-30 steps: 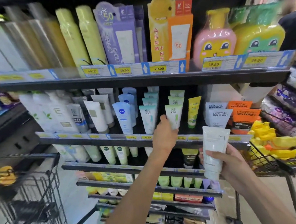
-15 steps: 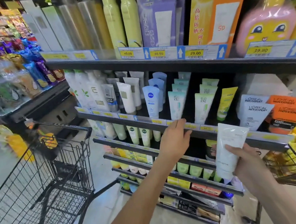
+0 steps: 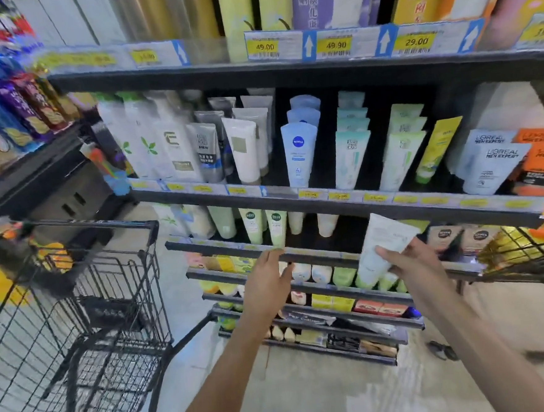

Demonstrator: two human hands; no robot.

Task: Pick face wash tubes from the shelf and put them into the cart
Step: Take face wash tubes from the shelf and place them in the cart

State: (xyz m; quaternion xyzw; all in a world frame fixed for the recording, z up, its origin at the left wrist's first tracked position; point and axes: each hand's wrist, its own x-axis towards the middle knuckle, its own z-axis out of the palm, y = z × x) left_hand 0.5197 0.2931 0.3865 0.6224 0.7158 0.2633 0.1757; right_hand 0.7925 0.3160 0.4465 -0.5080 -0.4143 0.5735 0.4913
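My right hand (image 3: 416, 265) grips a white face wash tube (image 3: 381, 246), tilted, in front of the lower shelves at centre right. My left hand (image 3: 268, 281) hangs empty with relaxed fingers in front of the lower shelf edge (image 3: 222, 248), holding nothing. Above, the middle shelf (image 3: 344, 202) carries rows of upright face wash tubes: a Nivea tube (image 3: 299, 154), pale green tubes (image 3: 351, 160), a white tube (image 3: 244, 150). The black wire cart (image 3: 87, 302) stands at lower left, well left of both hands; its basket interior is only partly visible.
The top shelf (image 3: 286, 68) holds tall sunscreen boxes behind price tags. A neighbouring rack with snack packets (image 3: 6, 111) stands at far left. A black wire basket with yellow items (image 3: 531, 252) juts out at right. Tiled floor (image 3: 325, 395) lies below my arms.
My left hand dropped from the middle shelf down to the lower shelf edge, empty. My right hand lowered slightly with the white tube. The view swung left, bringing the cart further in.
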